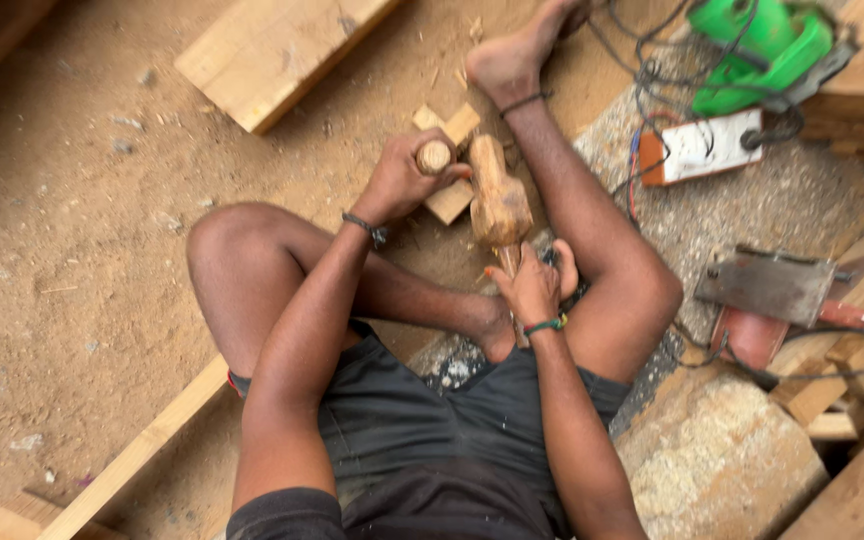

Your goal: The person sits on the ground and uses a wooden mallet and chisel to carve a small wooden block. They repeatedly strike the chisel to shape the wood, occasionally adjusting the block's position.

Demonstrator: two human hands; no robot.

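A person sits on the sandy floor with legs folded, seen from above, and works between the knees. A long plank runs along the lower left, and a thick beam lies at the top, well apart from the hands. To the right, on a patch of gravelly ground, stand a green power tool with a tangle of cables, a white and orange socket box just below it, and a red tool with a flat metal plate nearer the right knee; offcuts lie stacked at the right edge. The right hand is closed tight around the handle of a wooden mallet, whose thick head points away from the body, up toward the outstretched foot. The left hand is wrapped in a fist around a chisel, of which only the round wooden handle end shows above the fingers, just beside the mallet head. Beneath both lies a small block, partly hidden by the left hand and mallet, with a second small piece touching it on the far side.
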